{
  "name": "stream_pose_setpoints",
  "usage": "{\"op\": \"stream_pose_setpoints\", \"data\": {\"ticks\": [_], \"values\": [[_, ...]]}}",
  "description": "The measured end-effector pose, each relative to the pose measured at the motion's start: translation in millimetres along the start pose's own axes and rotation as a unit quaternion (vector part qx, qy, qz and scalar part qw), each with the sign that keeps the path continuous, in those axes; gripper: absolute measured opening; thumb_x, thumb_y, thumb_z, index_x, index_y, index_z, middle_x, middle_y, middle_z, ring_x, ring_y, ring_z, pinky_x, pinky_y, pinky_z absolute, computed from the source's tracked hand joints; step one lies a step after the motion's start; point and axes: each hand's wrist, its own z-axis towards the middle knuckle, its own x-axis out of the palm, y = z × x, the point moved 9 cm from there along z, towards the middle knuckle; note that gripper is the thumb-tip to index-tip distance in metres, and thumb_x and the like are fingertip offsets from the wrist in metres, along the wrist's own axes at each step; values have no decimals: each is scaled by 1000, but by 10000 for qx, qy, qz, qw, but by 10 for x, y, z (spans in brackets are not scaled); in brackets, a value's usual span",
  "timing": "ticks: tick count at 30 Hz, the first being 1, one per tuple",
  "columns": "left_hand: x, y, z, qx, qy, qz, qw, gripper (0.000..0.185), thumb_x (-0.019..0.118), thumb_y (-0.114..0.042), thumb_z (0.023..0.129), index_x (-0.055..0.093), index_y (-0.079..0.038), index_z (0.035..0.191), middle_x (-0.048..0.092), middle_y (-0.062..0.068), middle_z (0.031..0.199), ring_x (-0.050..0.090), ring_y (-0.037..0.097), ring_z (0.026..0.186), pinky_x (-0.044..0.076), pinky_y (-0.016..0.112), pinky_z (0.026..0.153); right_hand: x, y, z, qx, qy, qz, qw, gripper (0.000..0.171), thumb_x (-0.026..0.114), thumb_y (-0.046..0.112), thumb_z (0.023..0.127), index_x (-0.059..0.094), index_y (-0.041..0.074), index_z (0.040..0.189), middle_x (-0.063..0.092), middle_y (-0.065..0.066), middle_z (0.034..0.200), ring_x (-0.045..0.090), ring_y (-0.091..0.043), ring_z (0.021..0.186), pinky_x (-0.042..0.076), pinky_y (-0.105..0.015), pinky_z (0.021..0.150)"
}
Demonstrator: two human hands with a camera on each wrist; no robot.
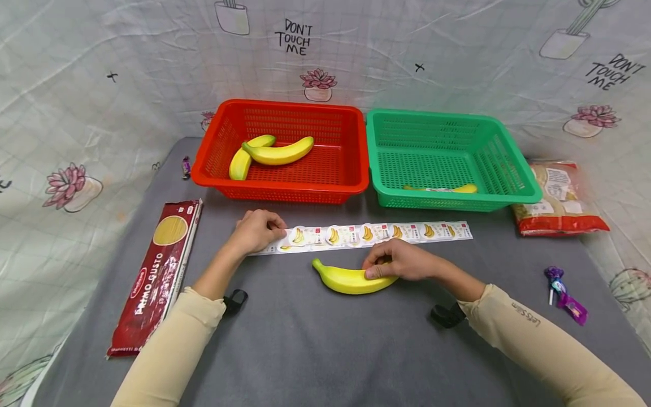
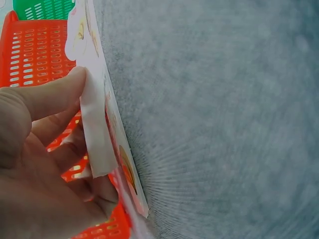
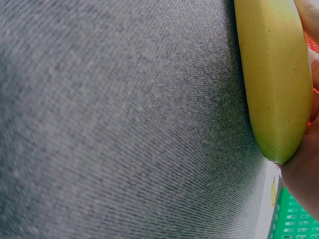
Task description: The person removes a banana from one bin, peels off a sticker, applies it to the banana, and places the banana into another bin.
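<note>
A long white strip of banana stickers lies across the grey table. At its left end my left hand pinches the strip between thumb and fingers; the left wrist view shows the white backing lifted and curling there. Just in front of the strip, a yellow banana rests on the table, stem toward the left. My right hand grips its right part from behind, thumb on the near side. Up close in the right wrist view, the banana shows its green-tinged tip beside the palm.
Behind the strip stand a red basket holding two bananas and a green basket with one banana. A red pasta pack lies at left, with a candy beyond. To the right are a food bag and wrapped candies.
</note>
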Motion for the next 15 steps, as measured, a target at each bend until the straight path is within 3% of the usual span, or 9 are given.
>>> {"op": "stream_pose_setpoints", "data": {"ticks": [7,15], "values": [[-11,-16,8,77,13,-117,9999,13,71,-14,95,77,-5,101,70,8,90,58,20,84,41,31,76,-8,7,-3,-38,1,3,10000,12,73,21,95,78,13,101,70,0,91,57,-9,79,48,-23,71],[-25,-37,10,188,38,-99,9998,15,69,-15,97,77,-5,105,71,10,96,59,22,89,43,33,79,-25,17,-11,-37,-43,-172,9998,14,75,25,94,79,16,103,72,2,93,59,-9,81,50,-24,74]]}}
